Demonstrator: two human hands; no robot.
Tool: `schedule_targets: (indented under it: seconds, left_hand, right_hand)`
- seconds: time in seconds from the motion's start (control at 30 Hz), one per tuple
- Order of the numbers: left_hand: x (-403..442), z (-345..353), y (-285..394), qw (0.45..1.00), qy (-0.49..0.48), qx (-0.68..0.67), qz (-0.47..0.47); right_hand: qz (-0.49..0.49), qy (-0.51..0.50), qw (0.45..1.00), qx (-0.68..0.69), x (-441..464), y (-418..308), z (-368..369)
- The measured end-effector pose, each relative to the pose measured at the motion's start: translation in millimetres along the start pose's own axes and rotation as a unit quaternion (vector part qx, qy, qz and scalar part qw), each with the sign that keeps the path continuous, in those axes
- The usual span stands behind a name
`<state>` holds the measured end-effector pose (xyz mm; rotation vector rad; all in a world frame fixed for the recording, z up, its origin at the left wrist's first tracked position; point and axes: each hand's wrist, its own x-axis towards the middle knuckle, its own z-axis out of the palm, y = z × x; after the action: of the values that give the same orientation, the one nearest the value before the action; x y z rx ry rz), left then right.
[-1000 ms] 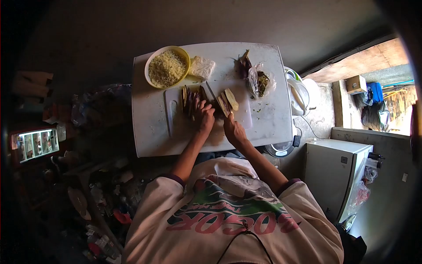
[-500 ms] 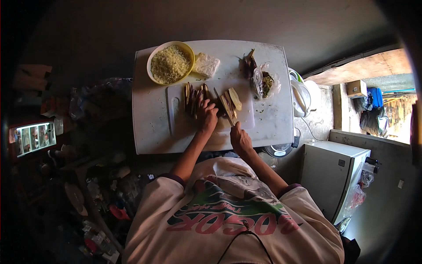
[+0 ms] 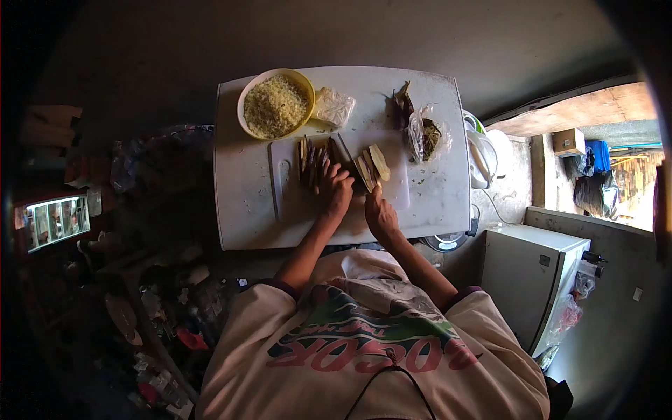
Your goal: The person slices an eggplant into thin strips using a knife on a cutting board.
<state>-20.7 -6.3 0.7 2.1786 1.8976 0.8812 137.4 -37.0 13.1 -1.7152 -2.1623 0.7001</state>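
Note:
A white cutting board [image 3: 283,199] lies on the table under both hands. My right hand [image 3: 381,215] is closed round the handle of a kitchen knife [image 3: 347,150], its blade pointing away from me and slightly left. Bent fingers of my left hand [image 3: 339,189] press on eggplant strips [image 3: 308,162] left of the blade; the exact piece beneath them is partly hidden. Just right of the knife lie longer pale eggplant slices [image 3: 380,162] with dark skin edges. Whole dark eggplants [image 3: 403,105] rest beyond the board at the back right.
A yellow bowl [image 3: 310,87] of pale, finely chopped or grated food stands at the table's back left. Beside it is a plastic-wrapped pale block [image 3: 334,106]. A clear plastic bag [image 3: 430,138] with greenish contents sits right of the board. A white fridge [image 3: 521,269] stands lower right.
The knife and my right hand have slid forward and a little left across the board. My left hand stays on the eggplant strips. The whole view has shifted slightly.

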Motion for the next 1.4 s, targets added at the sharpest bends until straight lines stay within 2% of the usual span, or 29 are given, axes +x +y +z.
schedule_targets:
  seconds: [0.13, 0.2, 0.23, 0.3, 0.33, 0.53, 0.67, 0.8, 0.9, 0.97, 1.33, 1.4]
  left_hand:
    - [-1.3, 0.1, -2.4, 0.999, 0.036, -0.006, 0.023]
    - [-1.9, -0.9, 0.2, 0.999, 0.029, -0.005, 0.024]
    - [-0.1, -2.8, 0.2, 0.999, 0.023, -0.003, 0.024]
    - [-2.8, -0.6, -1.7, 1.0, 0.022, 0.001, 0.021]
    - [-1.3, 3.1, -3.7, 1.0, 0.022, 0.0, 0.014]
    - [-8.2, 14.0, -7.1, 0.999, 0.028, 0.012, -0.011]
    - [-12.5, 33.3, -13.3, 0.997, 0.075, -0.012, -0.007]
    - [-5.5, 6.9, -2.0, 0.997, 0.07, 0.033, 0.028]
    - [-6.6, 4.9, -0.9, 0.999, 0.044, 0.004, 0.012]
    - [-8.5, 10.4, -2.4, 0.997, 0.076, -0.034, -0.006]
    - [-8.8, -13.2, 25.0, 1.0, 0.025, 0.001, -0.014]
    - [-9.2, -12.8, 25.5, 1.0, 0.024, 0.006, -0.011]
  right_hand:
    - [0.042, -0.049, 0.998, 0.012, 7.8, -3.5, -4.2]
    - [-0.028, 0.001, 0.999, 0.018, 18.1, -2.1, 2.1]
    - [-0.032, 0.006, 0.999, 0.019, 25.6, -4.6, 1.1]
    - [0.027, -0.039, 0.998, 0.052, 34.6, -10.5, 0.0]
    - [0.021, -0.034, 0.998, 0.052, 38.9, -12.8, -1.5]
    - [0.039, -0.077, 0.995, 0.049, 17.7, 8.6, -5.2]
    - [-0.007, -0.102, 0.993, 0.064, 4.8, 26.7, -25.7]
    - [0.018, -0.138, 0.987, 0.08, -6.5, 21.1, -55.7]
    - [0.058, -0.121, 0.99, 0.052, -15.8, 10.0, -75.4]
    - [0.065, -0.104, 0.991, 0.058, -20.9, 11.7, -82.9]
    - [0.076, -0.095, 0.991, 0.049, -61.6, 37.1, -100.3]
    - [0.06, -0.059, 0.996, 0.032, -70.4, 43.1, -99.2]
